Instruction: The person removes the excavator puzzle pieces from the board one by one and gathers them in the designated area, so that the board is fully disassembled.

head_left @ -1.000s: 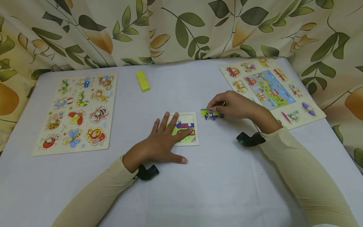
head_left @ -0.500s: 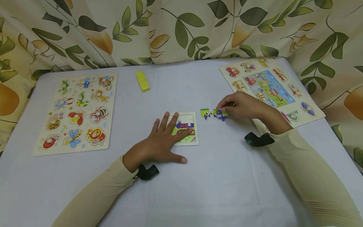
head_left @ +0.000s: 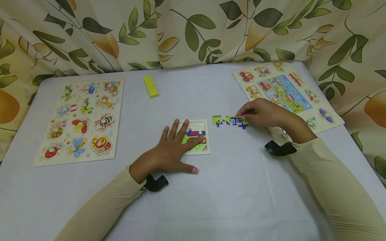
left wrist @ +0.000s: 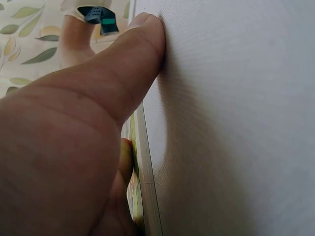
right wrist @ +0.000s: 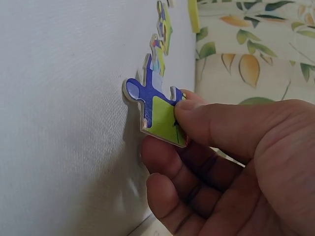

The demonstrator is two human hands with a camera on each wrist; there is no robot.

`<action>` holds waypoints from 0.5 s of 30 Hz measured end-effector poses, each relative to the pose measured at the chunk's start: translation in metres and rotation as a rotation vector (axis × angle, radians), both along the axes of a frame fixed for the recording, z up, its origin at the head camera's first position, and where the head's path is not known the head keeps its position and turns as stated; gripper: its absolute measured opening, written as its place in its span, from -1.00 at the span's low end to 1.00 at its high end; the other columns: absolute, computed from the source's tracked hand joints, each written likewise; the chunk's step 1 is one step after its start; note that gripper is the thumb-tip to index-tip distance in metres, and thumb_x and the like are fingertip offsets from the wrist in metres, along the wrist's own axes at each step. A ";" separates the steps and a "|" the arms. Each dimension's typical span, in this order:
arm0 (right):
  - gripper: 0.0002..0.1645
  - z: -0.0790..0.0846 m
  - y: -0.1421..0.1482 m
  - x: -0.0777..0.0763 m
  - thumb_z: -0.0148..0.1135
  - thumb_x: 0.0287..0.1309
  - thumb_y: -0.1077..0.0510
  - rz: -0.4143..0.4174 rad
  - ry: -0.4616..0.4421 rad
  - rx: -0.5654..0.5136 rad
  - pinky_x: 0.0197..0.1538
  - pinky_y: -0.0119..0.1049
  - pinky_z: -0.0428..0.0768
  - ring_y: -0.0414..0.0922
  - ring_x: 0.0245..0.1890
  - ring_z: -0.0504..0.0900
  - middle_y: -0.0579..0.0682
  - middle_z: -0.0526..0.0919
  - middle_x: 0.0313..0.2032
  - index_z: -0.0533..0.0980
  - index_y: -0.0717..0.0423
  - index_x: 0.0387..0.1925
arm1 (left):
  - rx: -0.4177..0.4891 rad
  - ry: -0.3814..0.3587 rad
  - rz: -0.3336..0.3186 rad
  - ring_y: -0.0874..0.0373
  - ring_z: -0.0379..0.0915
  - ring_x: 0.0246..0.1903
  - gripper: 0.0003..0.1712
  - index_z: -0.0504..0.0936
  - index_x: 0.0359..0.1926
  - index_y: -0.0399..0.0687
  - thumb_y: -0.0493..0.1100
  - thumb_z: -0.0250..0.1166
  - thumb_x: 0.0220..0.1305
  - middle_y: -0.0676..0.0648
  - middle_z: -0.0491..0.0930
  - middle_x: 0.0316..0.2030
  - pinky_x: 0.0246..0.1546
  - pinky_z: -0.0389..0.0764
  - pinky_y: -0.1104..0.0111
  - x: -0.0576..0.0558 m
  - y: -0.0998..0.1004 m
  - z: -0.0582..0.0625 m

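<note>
My left hand (head_left: 169, 152) lies spread across a small framed jigsaw puzzle (head_left: 208, 137), covering its left part; a picture in purple, red and green shows right of the fingers. In the left wrist view the thumb (left wrist: 133, 59) rests on the cloth beside the frame's edge (left wrist: 147, 182). My right hand (head_left: 265, 115) pinches a green and purple jigsaw piece (right wrist: 165, 115) between thumb and fingers, low over the cloth. Two more jigsaw pieces, a left one (head_left: 216, 120) and a middle one (head_left: 231, 121), lie in a row left of it.
A peg puzzle board of insects (head_left: 67, 137) lies at the left. Another, with vehicles (head_left: 328, 125), sits at the back right, partly behind my right hand. A yellow block (head_left: 151, 87) lies toward the back. A leaf-patterned curtain (head_left: 187, 33) hangs behind the table.
My right hand has moved to the right, and the jigsaw pieces, bunched together a second ago, now lie spread in a row. The left hand stays in place.
</note>
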State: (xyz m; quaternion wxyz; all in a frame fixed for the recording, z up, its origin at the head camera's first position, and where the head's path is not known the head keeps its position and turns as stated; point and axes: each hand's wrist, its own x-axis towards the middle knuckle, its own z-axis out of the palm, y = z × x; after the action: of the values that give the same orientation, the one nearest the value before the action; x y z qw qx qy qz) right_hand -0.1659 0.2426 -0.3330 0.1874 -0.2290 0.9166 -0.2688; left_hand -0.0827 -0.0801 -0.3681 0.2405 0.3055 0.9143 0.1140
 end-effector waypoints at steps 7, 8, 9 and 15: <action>-0.80 0.001 0.000 0.000 0.17 0.27 0.34 -0.049 0.012 0.043 -0.20 -0.15 0.44 -0.05 -0.24 0.49 0.07 0.69 -0.16 0.68 0.16 -0.18 | 0.010 0.004 -0.005 -0.14 -0.90 0.38 0.16 -0.12 0.51 0.51 0.57 0.23 -0.03 -0.12 -0.66 0.48 0.29 -0.57 -0.13 0.000 -0.001 -0.002; -0.80 0.000 0.000 0.000 0.17 0.26 0.34 -0.056 0.012 0.049 -0.20 -0.15 0.44 -0.05 -0.24 0.49 0.07 0.69 -0.16 0.68 0.16 -0.18 | 0.006 0.005 -0.005 -0.14 -0.91 0.38 0.16 -0.12 0.51 0.52 0.57 0.22 -0.03 -0.12 -0.66 0.47 0.29 -0.57 -0.13 0.000 -0.001 -0.002; -0.80 0.000 0.000 0.000 0.17 0.26 0.35 -0.064 0.010 0.053 -0.20 -0.15 0.43 -0.05 -0.24 0.48 0.07 0.69 -0.17 0.68 0.16 -0.18 | 0.004 0.007 -0.006 -0.14 -0.90 0.38 0.16 -0.13 0.51 0.52 0.58 0.22 -0.03 -0.12 -0.66 0.48 0.29 -0.57 -0.13 0.000 -0.001 -0.002; -0.81 -0.002 -0.002 -0.002 0.18 0.25 0.36 -0.084 0.014 0.073 -0.18 -0.12 0.43 -0.02 -0.22 0.48 0.09 0.68 -0.17 0.68 0.18 -0.19 | 0.001 0.011 -0.007 -0.15 -0.90 0.38 0.17 -0.15 0.51 0.51 0.58 0.21 -0.03 -0.12 -0.66 0.48 0.30 -0.56 -0.13 -0.001 0.000 -0.003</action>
State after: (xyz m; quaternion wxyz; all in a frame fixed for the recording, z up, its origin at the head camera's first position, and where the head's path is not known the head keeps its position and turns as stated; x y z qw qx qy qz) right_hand -0.1677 0.2407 -0.3345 0.1775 -0.1851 0.9359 -0.2413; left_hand -0.0834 -0.0803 -0.3710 0.2357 0.3095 0.9144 0.1121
